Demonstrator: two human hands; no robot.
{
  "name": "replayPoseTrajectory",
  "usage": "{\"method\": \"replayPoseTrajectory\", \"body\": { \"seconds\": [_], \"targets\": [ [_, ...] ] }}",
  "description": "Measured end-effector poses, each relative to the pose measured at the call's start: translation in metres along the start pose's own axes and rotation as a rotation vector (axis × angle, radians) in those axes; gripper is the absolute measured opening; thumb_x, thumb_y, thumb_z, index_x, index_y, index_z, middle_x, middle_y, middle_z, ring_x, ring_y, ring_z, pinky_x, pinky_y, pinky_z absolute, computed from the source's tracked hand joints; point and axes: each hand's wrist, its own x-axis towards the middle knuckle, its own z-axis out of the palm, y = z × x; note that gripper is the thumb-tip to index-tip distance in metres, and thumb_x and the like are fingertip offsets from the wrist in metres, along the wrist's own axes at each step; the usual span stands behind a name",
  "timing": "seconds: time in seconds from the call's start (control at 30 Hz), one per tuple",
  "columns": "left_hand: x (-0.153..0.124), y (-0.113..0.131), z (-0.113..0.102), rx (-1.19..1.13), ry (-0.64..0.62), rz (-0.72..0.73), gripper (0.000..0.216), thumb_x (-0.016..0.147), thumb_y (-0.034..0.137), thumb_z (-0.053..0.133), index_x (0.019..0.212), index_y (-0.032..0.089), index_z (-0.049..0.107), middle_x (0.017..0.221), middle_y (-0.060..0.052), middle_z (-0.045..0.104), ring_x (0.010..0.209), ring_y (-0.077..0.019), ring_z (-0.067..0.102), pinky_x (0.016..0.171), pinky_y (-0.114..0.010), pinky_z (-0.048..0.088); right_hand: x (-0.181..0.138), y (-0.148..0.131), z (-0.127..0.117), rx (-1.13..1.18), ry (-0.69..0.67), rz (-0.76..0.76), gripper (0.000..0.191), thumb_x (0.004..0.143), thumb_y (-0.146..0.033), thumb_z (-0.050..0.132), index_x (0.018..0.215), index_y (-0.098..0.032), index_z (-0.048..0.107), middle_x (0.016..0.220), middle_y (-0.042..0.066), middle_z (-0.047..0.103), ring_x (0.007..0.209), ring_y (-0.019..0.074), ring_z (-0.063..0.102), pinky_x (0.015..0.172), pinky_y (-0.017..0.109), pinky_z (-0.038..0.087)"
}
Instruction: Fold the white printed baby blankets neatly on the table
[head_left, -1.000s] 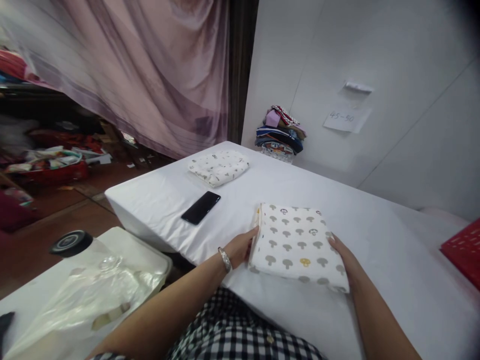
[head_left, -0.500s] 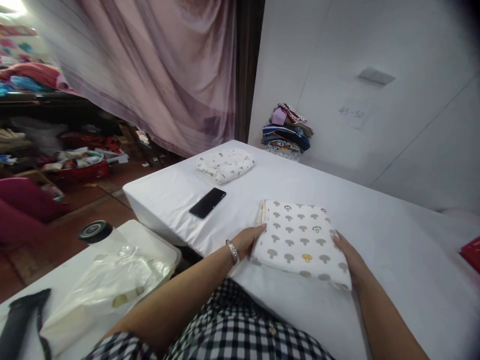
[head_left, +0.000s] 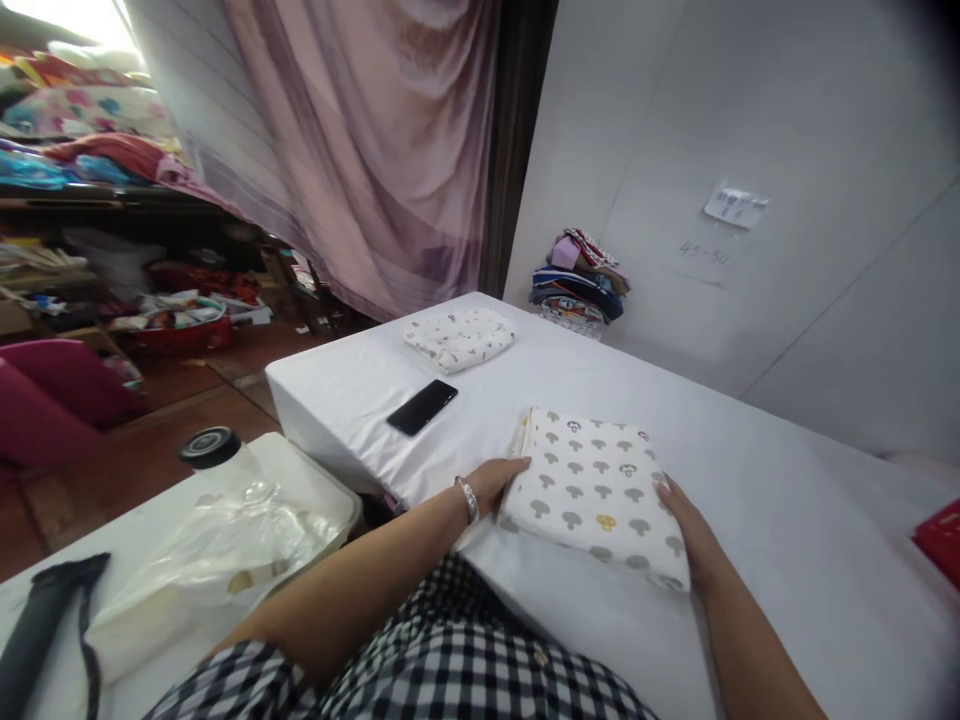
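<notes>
2 hands point(head_left: 496, 482) point(head_left: 691, 532), 1 cloth point(head_left: 589, 498) btwn

Two hands point(head_left: 496, 484) point(head_left: 688, 535), two printed cloths point(head_left: 592, 495) point(head_left: 461, 338) and one phone point(head_left: 422, 407) show. One bracelet point(head_left: 468, 500), one fabric stack point(head_left: 576, 285) and two papers point(head_left: 736, 207) point(head_left: 703, 264) appear.

A pink curtain point(head_left: 375, 150) hangs left of a stack of folded clothes point(head_left: 579, 285); a wall-mounted paper point(head_left: 705, 270) reads "45-50."

**Two-Sided Hold**

The left hand point(head_left: 495, 484) and right hand point(head_left: 691, 525) hold opposite sides of a folded cloth point(head_left: 589, 492) at the edge of the table point(head_left: 787, 530). Beyond lies a phone point(head_left: 422, 407), then a second cloth point(head_left: 461, 338). A fabric stack point(head_left: 576, 285) stands by the wall point(head_left: 660, 130).
</notes>
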Motion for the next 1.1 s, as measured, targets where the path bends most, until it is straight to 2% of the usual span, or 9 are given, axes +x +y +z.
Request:
{"method": "replayPoseTrajectory", "body": {
  "seconds": [0.17, 0.47, 0.8, 1.1],
  "targets": [
    [0.001, 0.000, -0.001, 0.004, -0.012, -0.006, 0.033, 0.069, 0.038, 0.069, 0.089, 0.012, 0.065, 0.092, -0.013, 0.071, 0.095, -0.0254, 0.064, 0.087, -0.034, 0.049, 0.005, 0.000, -0.001, -0.018, 0.032, 0.018, 0.069, 0.072, -0.036, 0.070, 0.135, -0.031, 0.042, 0.114, 0.004, 0.066, 0.098, 0.0283, 0.064, 0.079, 0.041, 0.056],
    [-0.005, 0.004, 0.001, -0.011, -0.071, -0.001, 0.034, 0.071, 0.037, 0.067, 0.092, 0.010, 0.065, 0.090, -0.013, 0.071, 0.087, -0.0253, 0.066, 0.083, -0.035, 0.051, 0.006, -0.003, 0.000, -0.003, 0.066, 0.038, 0.066, 0.070, -0.034, 0.072, 0.131, -0.030, 0.047, 0.111, 0.004, 0.068, 0.095, 0.0280, 0.065, 0.079, 0.041, 0.056],
    [-0.004, 0.004, 0.001, -0.012, -0.038, -0.001, 0.032, 0.073, 0.033, 0.067, 0.094, 0.009, 0.064, 0.088, -0.013, 0.071, 0.083, -0.0244, 0.067, 0.077, -0.033, 0.054, 0.012, 0.002, -0.005, 0.023, 0.099, 0.067, 0.066, 0.070, -0.034, 0.073, 0.131, -0.031, 0.047, 0.109, 0.004, 0.068, 0.096, 0.0276, 0.065, 0.081, 0.041, 0.055],
    [-0.008, 0.006, 0.003, 0.000, -0.049, -0.009, 0.032, 0.076, 0.033, 0.064, 0.097, 0.009, 0.065, 0.091, -0.013, 0.071, 0.089, -0.0239, 0.066, 0.084, -0.033, 0.051, 0.008, 0.000, 0.001, 0.043, 0.048, 0.037, 0.061, 0.072, -0.032, 0.071, 0.129, -0.032, 0.049, 0.112, 0.004, 0.067, 0.096, 0.0270, 0.065, 0.081, 0.040, 0.055]
  ]
}}
